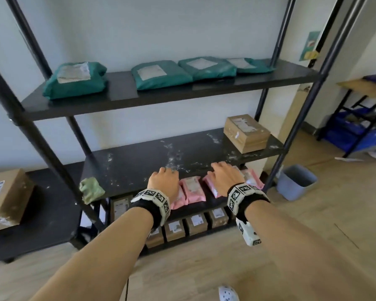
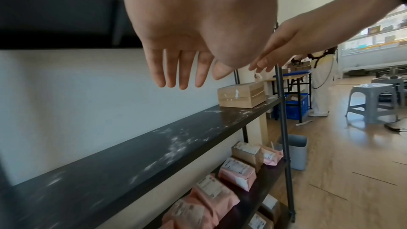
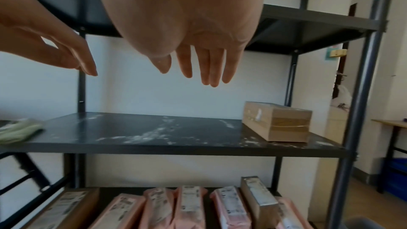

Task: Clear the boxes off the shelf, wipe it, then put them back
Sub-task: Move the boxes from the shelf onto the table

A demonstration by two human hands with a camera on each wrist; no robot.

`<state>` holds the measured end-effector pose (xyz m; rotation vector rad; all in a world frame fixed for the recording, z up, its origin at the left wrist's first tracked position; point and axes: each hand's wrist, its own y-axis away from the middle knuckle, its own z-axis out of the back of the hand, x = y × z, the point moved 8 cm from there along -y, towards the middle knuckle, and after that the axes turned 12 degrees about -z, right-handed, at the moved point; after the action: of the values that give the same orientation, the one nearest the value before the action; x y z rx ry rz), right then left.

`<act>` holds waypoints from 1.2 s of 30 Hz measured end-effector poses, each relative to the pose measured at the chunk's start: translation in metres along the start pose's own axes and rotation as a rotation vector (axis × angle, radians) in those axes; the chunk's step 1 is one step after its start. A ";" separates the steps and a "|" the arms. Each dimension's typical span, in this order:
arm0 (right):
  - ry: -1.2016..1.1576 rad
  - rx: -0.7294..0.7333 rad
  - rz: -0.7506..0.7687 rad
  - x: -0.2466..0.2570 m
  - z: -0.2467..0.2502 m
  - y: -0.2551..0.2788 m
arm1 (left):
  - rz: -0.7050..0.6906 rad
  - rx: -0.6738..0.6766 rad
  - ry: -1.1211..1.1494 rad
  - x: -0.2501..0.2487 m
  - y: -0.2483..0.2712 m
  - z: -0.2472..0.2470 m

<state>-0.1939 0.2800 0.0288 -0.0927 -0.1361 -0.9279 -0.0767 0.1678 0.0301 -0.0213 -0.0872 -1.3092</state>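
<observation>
One brown cardboard box (image 1: pixel 246 133) (image 2: pixel 242 96) (image 3: pixel 277 121) stands at the right end of the dusty black middle shelf (image 1: pixel 156 161) (image 2: pixel 136 159) (image 3: pixel 154 135). White powder smears the shelf top. A crumpled green cloth (image 1: pixel 91 190) (image 3: pixel 17 131) lies at the shelf's front left corner. My left hand (image 1: pixel 164 181) (image 2: pixel 176 69) and right hand (image 1: pixel 223 175) (image 3: pixel 198 65) hover side by side above the shelf's front edge, fingers straight, holding nothing. Another brown box (image 1: pixel 7 198) sits on a low black table (image 1: pixel 41 224) to the left.
Green parcels (image 1: pixel 161 73) lie on the upper shelf. Pink packets (image 1: pixel 192 189) (image 3: pixel 189 208) and small brown boxes (image 1: pixel 195 223) fill the lower shelves. A grey bin (image 1: pixel 296 181) stands right of the rack. A grey stool (image 2: pixel 372 100) and a person in white (image 2: pixel 321 83) are further off.
</observation>
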 end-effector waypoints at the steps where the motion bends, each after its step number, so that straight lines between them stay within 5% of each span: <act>1: 0.001 0.005 -0.018 -0.022 0.003 -0.018 | -0.010 -0.003 0.010 -0.013 -0.028 0.000; 8: -0.007 0.073 -0.128 -0.169 0.011 -0.143 | 0.006 0.034 0.215 -0.097 -0.204 -0.006; 19: -0.479 0.203 -0.383 -0.292 -0.020 -0.305 | 0.505 0.040 1.177 -0.117 -0.381 -0.077; 25: -0.750 0.287 -0.477 -0.308 -0.040 -0.337 | 0.636 0.060 1.591 -0.136 -0.402 -0.104; 36: -1.041 0.402 -0.543 -0.298 -0.051 -0.303 | 0.618 -0.027 1.637 -0.127 -0.367 -0.092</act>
<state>-0.6095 0.3282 -0.0620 -0.1628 -1.3600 -1.2962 -0.4586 0.1897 -0.0833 0.9137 1.2307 -0.4071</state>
